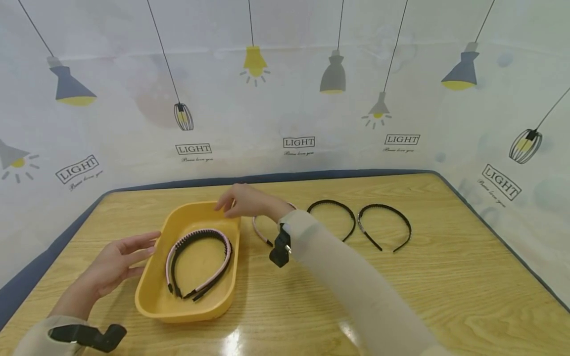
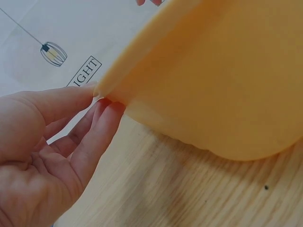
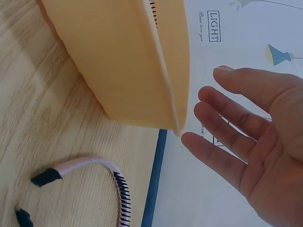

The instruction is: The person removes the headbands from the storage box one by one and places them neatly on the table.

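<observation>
A yellow tray (image 1: 147, 291) stands on the left of the table. A pink headband (image 1: 169, 264) and a black headband (image 1: 175, 282) lie nested inside it. My left hand (image 1: 113, 262) is at the tray's left side; in the left wrist view its thumb tip meets the rim, with the other fingertips just below against the outer wall. Over the far right corner, my right hand (image 1: 249, 200) has loosely extended fingers. The right wrist view shows these fingertips (image 3: 191, 139) close beside the rim, holding nothing.
Right of the tray, another pink headband (image 1: 259, 232) lies partly behind my right wrist. Farther right are a black headband (image 1: 352, 217) and one with a patterned section (image 1: 407, 222). A printed backdrop (image 1: 285, 113) rises behind the wooden table (image 1: 445, 277).
</observation>
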### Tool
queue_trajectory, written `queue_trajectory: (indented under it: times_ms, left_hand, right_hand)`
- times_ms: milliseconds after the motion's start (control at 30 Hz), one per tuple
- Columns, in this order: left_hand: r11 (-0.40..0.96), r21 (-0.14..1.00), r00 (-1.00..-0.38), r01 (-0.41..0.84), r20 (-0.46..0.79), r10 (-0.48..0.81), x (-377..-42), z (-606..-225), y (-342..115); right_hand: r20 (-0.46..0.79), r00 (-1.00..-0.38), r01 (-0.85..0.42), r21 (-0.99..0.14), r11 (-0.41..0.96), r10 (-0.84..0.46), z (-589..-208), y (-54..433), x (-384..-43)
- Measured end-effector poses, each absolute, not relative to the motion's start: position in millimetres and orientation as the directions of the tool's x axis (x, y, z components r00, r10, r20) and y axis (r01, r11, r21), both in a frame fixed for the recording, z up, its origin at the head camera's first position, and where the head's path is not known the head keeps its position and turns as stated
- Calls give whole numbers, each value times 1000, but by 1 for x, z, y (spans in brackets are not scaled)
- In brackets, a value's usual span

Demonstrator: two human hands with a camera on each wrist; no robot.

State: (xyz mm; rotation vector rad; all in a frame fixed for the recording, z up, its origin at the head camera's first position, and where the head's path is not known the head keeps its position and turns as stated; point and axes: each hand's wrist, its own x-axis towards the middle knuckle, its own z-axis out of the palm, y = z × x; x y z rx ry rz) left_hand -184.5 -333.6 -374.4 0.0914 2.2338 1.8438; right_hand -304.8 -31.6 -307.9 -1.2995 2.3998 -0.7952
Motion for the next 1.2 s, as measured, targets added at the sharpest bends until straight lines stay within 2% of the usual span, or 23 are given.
queue_trajectory:
  times_ms: [633, 1000, 1200]
  left_hand:
    - [160, 981, -968, -111, -143, 208, -184, -375, -333]
    - [148, 984, -967, -101, -132, 216, -184, -374, -333]
    - [198, 974, -970, -108, -147, 196, -184, -373, -333]
  right_hand:
    - [-15, -507, -698, -580, 421, -862, -305, -59, -295]
    - [-35, -518, -681, -589, 436, -855, -307, -76, -294]
    - [-52, -524, -666, -597, 447, -850, -309, -84, -294]
